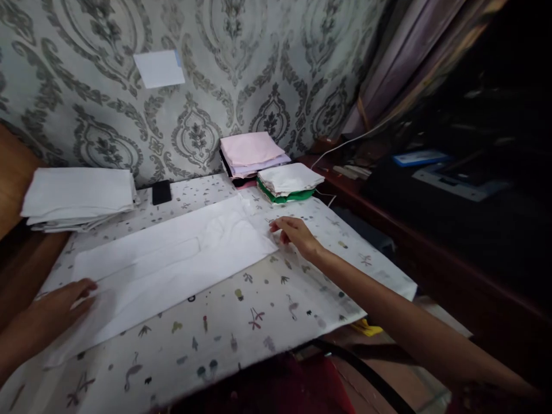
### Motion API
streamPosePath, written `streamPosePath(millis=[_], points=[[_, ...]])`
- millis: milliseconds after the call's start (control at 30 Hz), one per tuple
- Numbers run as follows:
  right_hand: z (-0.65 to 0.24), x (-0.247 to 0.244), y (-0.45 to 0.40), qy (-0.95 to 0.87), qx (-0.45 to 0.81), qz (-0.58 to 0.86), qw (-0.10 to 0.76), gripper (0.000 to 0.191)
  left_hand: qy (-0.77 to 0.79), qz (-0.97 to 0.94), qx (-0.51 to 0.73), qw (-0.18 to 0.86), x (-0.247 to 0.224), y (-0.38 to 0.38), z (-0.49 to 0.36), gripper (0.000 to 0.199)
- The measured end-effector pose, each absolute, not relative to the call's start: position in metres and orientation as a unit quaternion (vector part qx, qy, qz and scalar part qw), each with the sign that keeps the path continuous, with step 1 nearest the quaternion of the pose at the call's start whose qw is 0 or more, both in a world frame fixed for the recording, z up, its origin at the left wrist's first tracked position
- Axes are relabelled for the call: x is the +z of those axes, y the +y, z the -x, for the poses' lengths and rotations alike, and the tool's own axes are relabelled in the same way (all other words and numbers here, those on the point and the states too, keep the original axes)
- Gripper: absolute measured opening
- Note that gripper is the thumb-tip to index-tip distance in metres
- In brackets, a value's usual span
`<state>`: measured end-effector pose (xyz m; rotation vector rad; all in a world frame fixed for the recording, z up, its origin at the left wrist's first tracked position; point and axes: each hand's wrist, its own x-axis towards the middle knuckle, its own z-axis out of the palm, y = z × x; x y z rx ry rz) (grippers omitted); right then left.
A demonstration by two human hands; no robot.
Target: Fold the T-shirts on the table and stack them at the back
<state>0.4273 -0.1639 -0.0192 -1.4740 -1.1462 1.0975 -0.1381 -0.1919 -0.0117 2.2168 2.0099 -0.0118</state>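
Note:
A white garment [172, 253] lies folded into a long flat strip on the table, with a stitched placket along its middle and wrinkles toward its right end. My left hand [60, 307] rests at the garment's left end, its thumb and fingers apart. By the right end is my right hand [295, 234], its fingers loosely bent and apart, close to the cloth's corner. I cannot tell whether its fingertips touch the cloth. Neither hand visibly grips anything.
A white cloth stack [80, 192] sits at the back left beside a black phone [161, 192]. Toward the back right are a pink-topped cloth stack [252, 149] and a white-and-green stack [288, 178]. The patterned table cover [241, 322] ends near a dark wooden ledge [431, 259].

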Motion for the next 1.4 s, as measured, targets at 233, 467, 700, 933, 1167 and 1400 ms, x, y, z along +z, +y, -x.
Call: streamPosePath(millis=[233,467,700,933,1167,1400], points=[[-0.43,-0.029,-0.188,-0.61,0.372,0.611,0.34,0.024,0.531,-0.82,0.103,0.189,0.031,-0.12,-0.074,0.048],[-0.437,-0.03,-0.188,-0.63,0.376,0.596,0.327,0.014,0.571,-0.809,0.078,0.116,-0.01,-0.034,-0.19,0.029],[-0.442,-0.03,-0.185,-0.593,0.452,0.559,0.364,0.016,0.573,-0.804,0.08,0.134,-0.017,-0.012,-0.204,0.011],[-0.441,-0.031,-0.173,-0.573,0.414,0.614,0.352,0.014,0.559,-0.777,0.199,0.207,-0.02,0.006,-0.198,0.011],[-0.443,-0.032,-0.167,-0.537,0.439,0.628,0.352,0.014,0.54,-0.796,0.18,0.205,-0.028,0.01,-0.207,0.013],[-0.442,-0.032,-0.167,-0.518,0.458,0.623,0.366,0.007,0.56,-0.801,0.105,0.182,-0.021,0.021,-0.208,0.011]])
